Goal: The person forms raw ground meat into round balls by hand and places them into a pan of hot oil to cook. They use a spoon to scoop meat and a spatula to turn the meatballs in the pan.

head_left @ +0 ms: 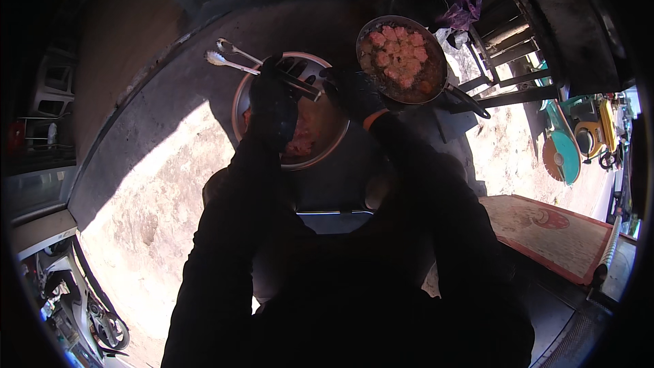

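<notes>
My left hand (272,105), in a black glove, is closed on metal tongs (228,59) above a steel bowl (242,126); the tongs' heads point up and left. Pink, raw-looking mince (300,138) lies in the bowl, partly hidden by that hand. My right hand (351,88), black-gloved with an orange band at the wrist, is over the bowl's right rim by the tongs' handle end, its fingers bent but apart. Just beyond it, a frying pan (437,61) holds several pink pieces frying in oil.
A dark rack (518,51) and a purple plastic bag (466,10) sit beyond the pan. A turquoise tool (562,157) is at the right, above a red-edged board (545,232). A white motorbike (78,300) is at lower left, a stack of pale plastic items (54,88) at far left.
</notes>
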Demonstrator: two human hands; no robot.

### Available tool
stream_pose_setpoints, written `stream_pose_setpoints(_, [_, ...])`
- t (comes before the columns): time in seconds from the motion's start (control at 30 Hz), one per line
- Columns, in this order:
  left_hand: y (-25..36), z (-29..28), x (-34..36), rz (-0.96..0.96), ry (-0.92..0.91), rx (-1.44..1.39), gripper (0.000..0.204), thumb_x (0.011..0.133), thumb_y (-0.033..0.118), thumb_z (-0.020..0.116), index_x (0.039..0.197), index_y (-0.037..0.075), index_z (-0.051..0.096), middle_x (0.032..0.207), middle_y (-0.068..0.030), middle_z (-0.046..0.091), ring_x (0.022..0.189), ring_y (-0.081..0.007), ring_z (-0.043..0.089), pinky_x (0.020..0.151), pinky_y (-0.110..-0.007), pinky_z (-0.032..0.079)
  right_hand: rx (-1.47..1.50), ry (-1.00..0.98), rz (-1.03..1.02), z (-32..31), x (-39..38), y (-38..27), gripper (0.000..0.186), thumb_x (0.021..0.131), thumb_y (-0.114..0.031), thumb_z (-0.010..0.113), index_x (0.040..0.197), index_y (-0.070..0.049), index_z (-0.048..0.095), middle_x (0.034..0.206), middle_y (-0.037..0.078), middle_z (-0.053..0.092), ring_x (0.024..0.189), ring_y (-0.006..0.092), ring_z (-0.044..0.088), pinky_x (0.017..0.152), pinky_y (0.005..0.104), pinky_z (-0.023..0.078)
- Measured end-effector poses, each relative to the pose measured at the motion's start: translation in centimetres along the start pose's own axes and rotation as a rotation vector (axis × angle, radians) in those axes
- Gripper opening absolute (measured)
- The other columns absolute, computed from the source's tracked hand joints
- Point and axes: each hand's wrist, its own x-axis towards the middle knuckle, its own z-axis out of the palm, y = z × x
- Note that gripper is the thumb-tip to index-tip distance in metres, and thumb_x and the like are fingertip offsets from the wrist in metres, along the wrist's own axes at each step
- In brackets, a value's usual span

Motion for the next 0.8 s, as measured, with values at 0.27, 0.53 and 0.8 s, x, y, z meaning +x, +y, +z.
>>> stream_pose_setpoints(0.27, [3.1, -0.5, 2.2, 0.191, 0.053, 0.515, 0.032, 0.103, 0.013, 0.046, 0.131, 0.0, 0.051, 0.083, -0.0009, 0.052, 0.07, -0.0119, 0.056, 0.056, -0.024, 0.047, -0.368, -0.162, -0.138, 6.2, 0.5, 2.2, 0.022, 0.085, -0.015, 0.059, 0.103, -0.011, 0.071, 0.096, 0.01, 0.071, 0.082, 0.0276, 0.071, 0.067, 0.0413, 0.056])
stream_pose_setpoints(0.53, [1.3, -0.5, 3.3, -0.026, 0.028, 0.285, 0.035, 0.105, 0.022, 0.044, 0.134, 0.004, 0.049, 0.098, -0.0047, 0.055, 0.079, -0.0149, 0.057, 0.069, -0.029, 0.051, -0.596, 0.309, -0.202, -12.0, -0.9, 6.1, 0.019, 0.086, -0.022, 0.059, 0.093, -0.014, 0.074, 0.088, 0.008, 0.072, 0.082, 0.0269, 0.071, 0.071, 0.0421, 0.055])
stream_pose_setpoints(0.8, [-1.3, -0.2, 0.3, 0.017, -0.118, 0.587, 0.036, 0.103, 0.02, 0.051, 0.135, 0.002, 0.051, 0.103, -0.0051, 0.059, 0.083, -0.0121, 0.06, 0.073, -0.026, 0.052, -0.731, -0.263, 0.484, -18.9, -6.3, 15.9, 0.027, 0.081, -0.029, 0.066, 0.1, -0.011, 0.076, 0.105, 0.016, 0.072, 0.099, 0.0334, 0.07, 0.086, 0.0427, 0.055])
